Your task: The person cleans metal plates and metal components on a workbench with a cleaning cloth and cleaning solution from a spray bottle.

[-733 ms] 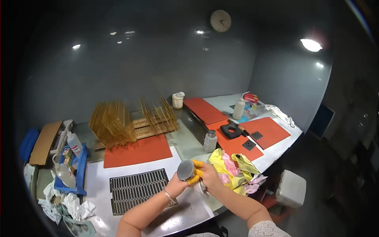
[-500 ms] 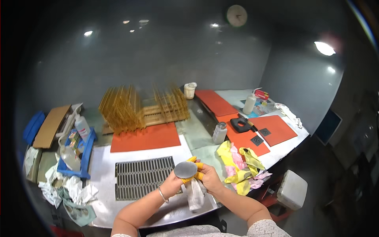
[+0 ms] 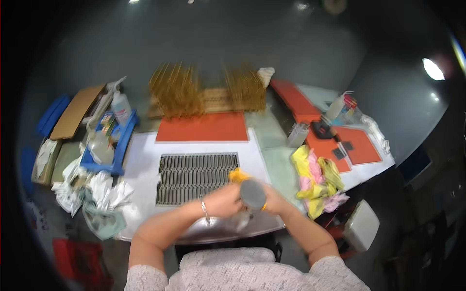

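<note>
Between my two hands is a flat, round grey disc point(image 3: 253, 194), tilted toward me and smeared by motion. My left hand point(image 3: 226, 200), a bracelet at its wrist, is closed at the disc's left side. My right hand point(image 3: 274, 200) is closed at its right side, partly hidden behind it. Yellow finger covers point(image 3: 238, 175) show just above the disc. A white cloth point(image 3: 242, 221), blurred, hangs below the hands. Beyond my left hand a dark slotted panel point(image 3: 198, 179) with rows of narrow openings lies on the white table top point(image 3: 141, 169).
Behind the panel lies an orange mat point(image 3: 201, 128), with racks of upright golden plates point(image 3: 174, 89) beyond. A blue tray point(image 3: 127, 145) with bottles and white rags point(image 3: 104, 191) are at left. Yellow and pink cloths point(image 3: 318, 182), a bottle point(image 3: 297, 135) and a black tool point(image 3: 322, 130) are at right.
The view has tipped downward, so the table appears higher. My hands have turned the disc more upright, nearer my body. The cloth is now mostly hidden behind my hands.
</note>
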Motion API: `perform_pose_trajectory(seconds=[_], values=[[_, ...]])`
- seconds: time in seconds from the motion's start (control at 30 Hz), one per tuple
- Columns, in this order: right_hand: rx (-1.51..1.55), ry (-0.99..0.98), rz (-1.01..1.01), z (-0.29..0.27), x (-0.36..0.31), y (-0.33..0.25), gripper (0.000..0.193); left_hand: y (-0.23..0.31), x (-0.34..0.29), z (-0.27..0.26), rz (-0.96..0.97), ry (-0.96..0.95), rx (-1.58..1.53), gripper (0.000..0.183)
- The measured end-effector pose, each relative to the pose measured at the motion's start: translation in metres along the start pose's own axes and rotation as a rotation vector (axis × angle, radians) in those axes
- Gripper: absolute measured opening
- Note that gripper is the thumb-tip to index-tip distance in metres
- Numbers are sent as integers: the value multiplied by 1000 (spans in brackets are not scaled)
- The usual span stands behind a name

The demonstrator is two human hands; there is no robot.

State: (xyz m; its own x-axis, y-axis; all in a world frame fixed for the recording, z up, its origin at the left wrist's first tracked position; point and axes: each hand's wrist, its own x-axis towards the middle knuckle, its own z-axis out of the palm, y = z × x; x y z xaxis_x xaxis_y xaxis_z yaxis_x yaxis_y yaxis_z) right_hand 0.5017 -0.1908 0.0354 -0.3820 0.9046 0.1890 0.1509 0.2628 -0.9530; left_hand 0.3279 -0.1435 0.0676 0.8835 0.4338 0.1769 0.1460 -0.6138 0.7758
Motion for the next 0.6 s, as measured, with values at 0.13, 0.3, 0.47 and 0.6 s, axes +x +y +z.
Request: perform_pose_trajectory(seconds=[0.13,0.3,0.47,0.6], values=[[281,21,-181,16,16,-23,68,3,-3,-11,-253,-159,-536,11],[786,-44,-59,36,38,4,38,-18,-33,25,-495,232,-1009,23],[546,-310,271,32,68,-5,20,-26,-105,11,-343,439,10,72],[355,-861,707,61,93,-2,25,-22,-137,-23,202,189,514,67]])
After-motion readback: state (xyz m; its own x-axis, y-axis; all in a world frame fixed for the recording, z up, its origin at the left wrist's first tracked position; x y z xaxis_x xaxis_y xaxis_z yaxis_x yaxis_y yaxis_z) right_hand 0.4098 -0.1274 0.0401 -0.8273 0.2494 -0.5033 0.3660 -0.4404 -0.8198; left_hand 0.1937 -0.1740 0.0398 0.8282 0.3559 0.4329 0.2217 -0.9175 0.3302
